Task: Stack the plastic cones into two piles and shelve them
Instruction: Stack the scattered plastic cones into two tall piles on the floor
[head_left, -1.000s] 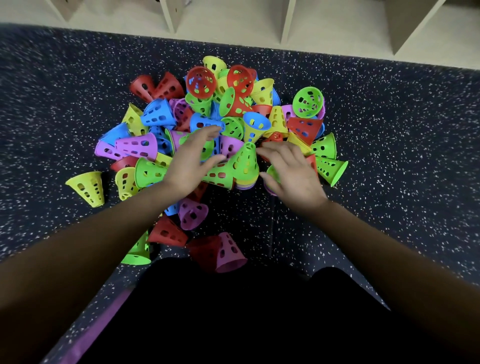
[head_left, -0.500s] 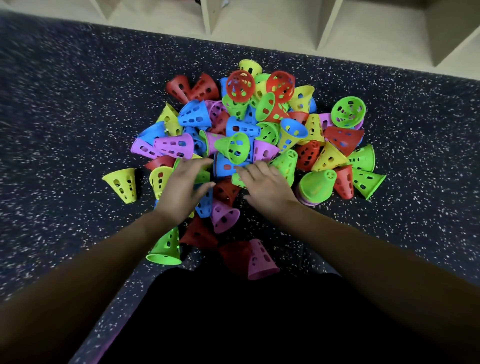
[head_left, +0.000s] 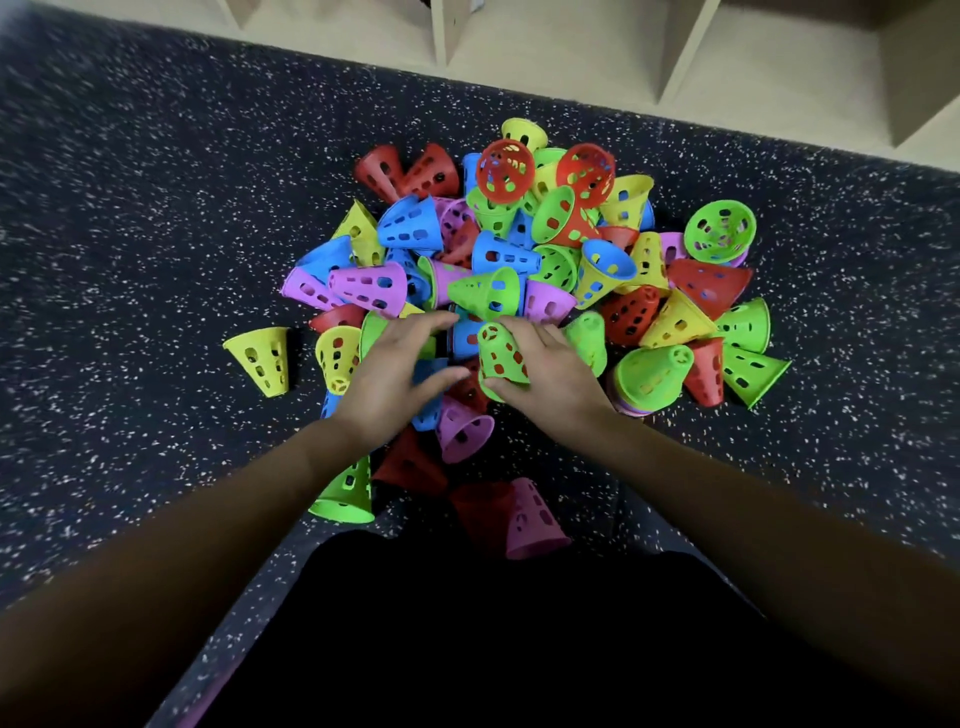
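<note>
Our right hand (head_left: 550, 382) grasps a green cone (head_left: 500, 358) at six o'clock of the cone pile (head_left: 519, 249); at its nine o'clock, our left hand (head_left: 389, 387) keeps a released grip, fingers spread.

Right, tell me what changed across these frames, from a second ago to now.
The right hand left the short green-topped stack, moved left into the heap and now grips a loose green cone. The left hand drew back a little, fingers spread, holding nothing. The stack, the heap and the lone yellow cone lie as before.
</note>
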